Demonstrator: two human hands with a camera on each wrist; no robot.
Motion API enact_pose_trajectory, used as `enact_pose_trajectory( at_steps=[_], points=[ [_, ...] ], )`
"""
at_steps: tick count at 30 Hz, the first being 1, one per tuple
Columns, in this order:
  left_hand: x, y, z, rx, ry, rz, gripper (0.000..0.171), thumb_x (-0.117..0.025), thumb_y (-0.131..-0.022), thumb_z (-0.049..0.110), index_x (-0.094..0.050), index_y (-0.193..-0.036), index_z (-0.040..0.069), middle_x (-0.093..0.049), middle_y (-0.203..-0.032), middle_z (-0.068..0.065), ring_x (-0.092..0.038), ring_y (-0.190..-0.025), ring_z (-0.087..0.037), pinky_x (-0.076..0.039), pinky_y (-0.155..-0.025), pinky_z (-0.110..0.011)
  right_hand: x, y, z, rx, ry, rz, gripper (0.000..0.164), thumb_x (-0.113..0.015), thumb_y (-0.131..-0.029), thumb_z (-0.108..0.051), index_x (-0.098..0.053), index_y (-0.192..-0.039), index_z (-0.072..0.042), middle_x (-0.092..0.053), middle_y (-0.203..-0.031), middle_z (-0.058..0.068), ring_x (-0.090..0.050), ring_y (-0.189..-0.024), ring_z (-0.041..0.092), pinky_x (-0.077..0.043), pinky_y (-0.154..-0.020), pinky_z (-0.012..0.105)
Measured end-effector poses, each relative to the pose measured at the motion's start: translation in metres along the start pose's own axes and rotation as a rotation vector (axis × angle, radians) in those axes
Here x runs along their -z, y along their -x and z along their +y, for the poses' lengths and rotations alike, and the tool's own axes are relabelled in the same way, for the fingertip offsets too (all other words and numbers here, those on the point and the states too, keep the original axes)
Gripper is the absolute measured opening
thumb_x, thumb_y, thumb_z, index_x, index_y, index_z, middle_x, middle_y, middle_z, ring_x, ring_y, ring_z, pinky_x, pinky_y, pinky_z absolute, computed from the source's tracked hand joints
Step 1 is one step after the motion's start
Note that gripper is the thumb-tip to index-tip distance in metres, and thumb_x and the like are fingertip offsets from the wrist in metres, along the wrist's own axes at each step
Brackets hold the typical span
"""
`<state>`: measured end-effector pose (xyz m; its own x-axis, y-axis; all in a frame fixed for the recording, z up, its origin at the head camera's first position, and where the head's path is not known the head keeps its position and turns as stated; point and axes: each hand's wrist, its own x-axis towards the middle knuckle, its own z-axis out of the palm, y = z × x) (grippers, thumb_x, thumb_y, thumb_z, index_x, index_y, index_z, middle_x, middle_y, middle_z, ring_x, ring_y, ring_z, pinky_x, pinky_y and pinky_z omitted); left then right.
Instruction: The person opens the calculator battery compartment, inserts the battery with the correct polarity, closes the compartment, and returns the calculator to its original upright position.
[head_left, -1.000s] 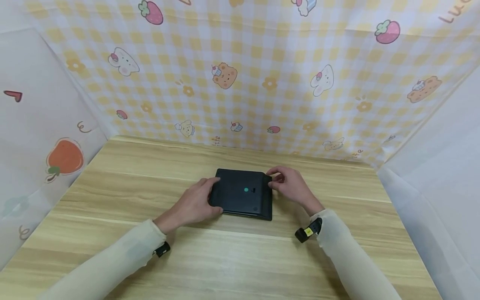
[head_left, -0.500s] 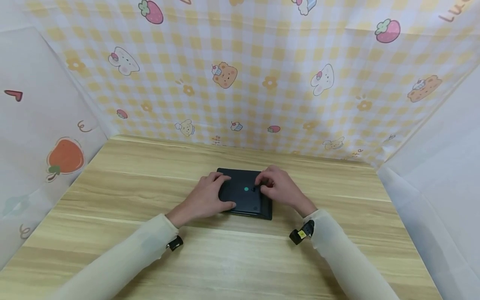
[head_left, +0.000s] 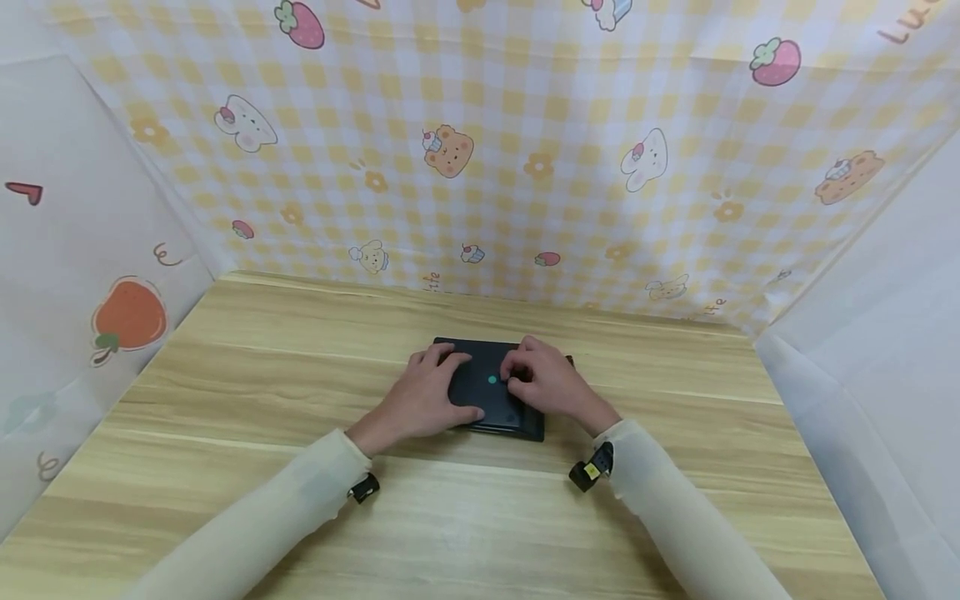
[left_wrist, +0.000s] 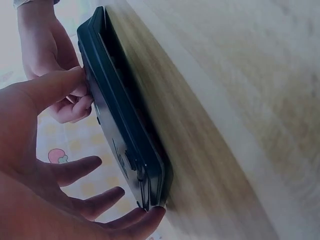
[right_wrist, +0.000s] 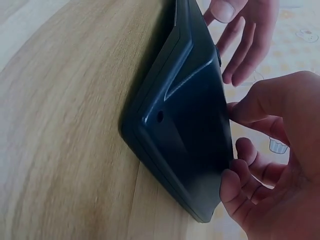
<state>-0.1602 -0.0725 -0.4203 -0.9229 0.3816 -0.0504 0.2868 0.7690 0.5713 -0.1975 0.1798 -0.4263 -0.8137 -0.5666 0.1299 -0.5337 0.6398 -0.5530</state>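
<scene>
A black wedge-shaped desk calculator (head_left: 480,398) lies with its back facing up in the middle of the table. A green dot (head_left: 492,379) marks that back. My left hand (head_left: 422,402) spans its left part with fingers spread. In the left wrist view the left thumb (left_wrist: 72,80) rests on the back and the lowest fingertips reach the end edge. My right hand (head_left: 550,385) is over the right part, its fingers curled and its fingertips at the back beside the green dot, covering the small latch. In the right wrist view its fingertips (right_wrist: 231,184) meet the surface.
The calculator stands on a wood-grain table (head_left: 465,517). A yellow checked cloth (head_left: 495,167) hangs behind, with white cloth (head_left: 900,250) at the sides. Each wrist bears a small black camera (head_left: 591,468).
My right hand has moved left from the calculator's right edge onto its back, over the latch. My left hand has slid right from the left edge further onto the back. The calculator stays put.
</scene>
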Motion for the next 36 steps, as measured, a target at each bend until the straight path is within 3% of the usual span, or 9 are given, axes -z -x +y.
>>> enact_pose_trajectory(
  at_steps=[17,36],
  points=[
    [-0.003,0.000,0.000,0.005,-0.014,-0.008,0.091,-0.092,-0.089,0.049,-0.055,-0.160,0.006,-0.036,-0.171,-0.026,-0.034,-0.153,-0.052,-0.042,-0.117,-0.067,-0.006,-0.010,0.002,-0.008,0.050,-0.044,0.015,-0.072,-0.098,-0.012,-0.066,-0.088,-0.021,-0.052,-0.092,-0.001,-0.048,-0.077,0.016,-0.042,-0.072,0.036],
    [-0.004,-0.001,-0.003,0.003,-0.016,-0.033,0.092,-0.090,-0.092,0.049,-0.052,-0.162,0.004,-0.033,-0.172,-0.027,-0.028,-0.156,-0.052,-0.038,-0.120,-0.066,-0.009,-0.010,0.004,0.026,0.082,-0.031,0.013,-0.067,-0.098,-0.014,-0.062,-0.088,-0.022,-0.049,-0.091,-0.001,-0.045,-0.075,0.016,-0.038,-0.069,0.034]
  ],
)
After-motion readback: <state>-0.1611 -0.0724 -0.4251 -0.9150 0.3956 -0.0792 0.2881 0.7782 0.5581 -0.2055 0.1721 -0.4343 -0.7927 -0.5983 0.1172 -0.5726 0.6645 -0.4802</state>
